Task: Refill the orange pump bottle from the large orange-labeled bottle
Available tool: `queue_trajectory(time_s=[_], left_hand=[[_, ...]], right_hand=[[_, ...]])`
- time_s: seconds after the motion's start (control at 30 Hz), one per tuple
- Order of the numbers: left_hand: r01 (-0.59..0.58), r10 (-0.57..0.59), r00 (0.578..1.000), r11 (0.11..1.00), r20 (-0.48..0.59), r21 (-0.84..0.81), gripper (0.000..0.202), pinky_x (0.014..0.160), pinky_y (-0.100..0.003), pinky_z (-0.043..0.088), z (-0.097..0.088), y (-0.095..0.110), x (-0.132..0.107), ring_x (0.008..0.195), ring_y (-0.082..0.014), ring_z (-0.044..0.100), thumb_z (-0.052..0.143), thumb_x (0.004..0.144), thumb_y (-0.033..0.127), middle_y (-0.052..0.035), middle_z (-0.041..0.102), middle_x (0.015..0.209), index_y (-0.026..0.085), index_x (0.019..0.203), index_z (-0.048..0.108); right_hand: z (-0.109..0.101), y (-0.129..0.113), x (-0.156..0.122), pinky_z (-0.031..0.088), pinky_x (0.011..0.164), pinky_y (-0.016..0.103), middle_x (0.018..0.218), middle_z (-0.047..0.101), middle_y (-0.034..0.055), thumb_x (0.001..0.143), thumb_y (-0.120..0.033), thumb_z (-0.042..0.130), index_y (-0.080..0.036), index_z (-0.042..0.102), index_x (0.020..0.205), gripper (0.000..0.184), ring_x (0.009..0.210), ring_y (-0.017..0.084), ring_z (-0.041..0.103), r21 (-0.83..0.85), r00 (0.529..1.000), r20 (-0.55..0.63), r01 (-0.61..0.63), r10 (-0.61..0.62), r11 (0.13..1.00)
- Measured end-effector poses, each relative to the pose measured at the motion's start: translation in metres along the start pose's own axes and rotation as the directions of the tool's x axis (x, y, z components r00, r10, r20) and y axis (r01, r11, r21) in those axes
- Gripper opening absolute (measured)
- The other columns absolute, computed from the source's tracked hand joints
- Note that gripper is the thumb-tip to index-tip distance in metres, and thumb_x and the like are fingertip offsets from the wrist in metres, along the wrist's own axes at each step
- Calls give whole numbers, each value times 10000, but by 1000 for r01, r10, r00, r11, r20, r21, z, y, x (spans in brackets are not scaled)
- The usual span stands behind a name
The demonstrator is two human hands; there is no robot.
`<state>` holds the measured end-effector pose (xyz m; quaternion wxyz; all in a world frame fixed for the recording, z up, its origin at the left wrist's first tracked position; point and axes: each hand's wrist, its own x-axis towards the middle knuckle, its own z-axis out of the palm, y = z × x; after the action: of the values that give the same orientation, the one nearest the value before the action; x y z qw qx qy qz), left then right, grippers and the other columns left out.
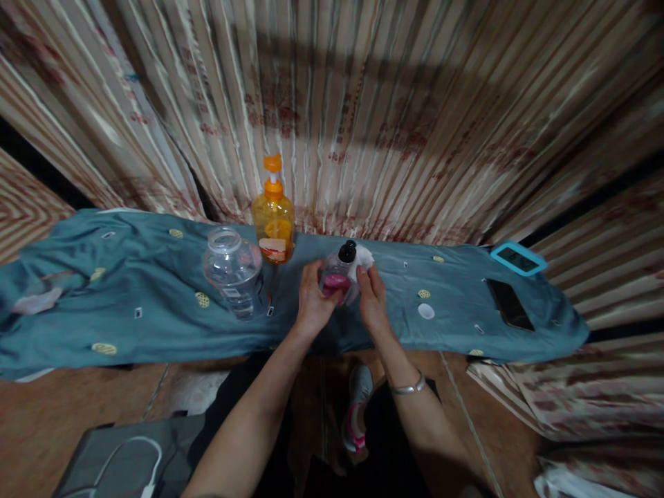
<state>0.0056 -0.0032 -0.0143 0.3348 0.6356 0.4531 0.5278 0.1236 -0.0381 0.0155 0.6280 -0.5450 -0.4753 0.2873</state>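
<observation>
Both hands meet at the small bottle [339,278], low over the teal cloth [129,304]. The left hand [312,302] curls closed around it. The right hand [374,299] lies against its side by a white tissue [365,256], its grip unclear. If that one firm hold slips, the bottle likely topples toward the clear jar [233,273].

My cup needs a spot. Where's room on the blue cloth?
Free: left of the clear jar, and between white disc and black phone. Crowded: middle, where left hand and right hand grip the pink bottle by pump bottle.
</observation>
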Motion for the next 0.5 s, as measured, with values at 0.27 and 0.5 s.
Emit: queue_trajectory(time_s=[0.27, 0.5], left_hand=[[-70, 71, 997, 996, -32, 52, 734, 1083, -506, 471, 13, -3, -4, 1228, -326, 583, 855, 644, 255, -143, 593, 1271, 169, 1283, 501], [-41, 40, 999, 997, 23, 63, 673, 1021, -476, 511, 10, 3, 6, 1163, -311, 620, 864, 560, 167, -105, 641, 1179, 184, 1162, 562]], right_hand=[[17, 3, -10, 272, 1218, 543, 1445, 563, 132, 899, -758, 492, -194, 583, 1325, 712, 1388, 270, 478, -45, 998, -35, 50, -52, 998], [7, 2, 5, 456, 1069, 495, 1185, 691, 90, 907, -732, 518, -188, 666, 1137, 609, 1134, 222, 637, 66, 1000, -6, -8, 8, 998]])
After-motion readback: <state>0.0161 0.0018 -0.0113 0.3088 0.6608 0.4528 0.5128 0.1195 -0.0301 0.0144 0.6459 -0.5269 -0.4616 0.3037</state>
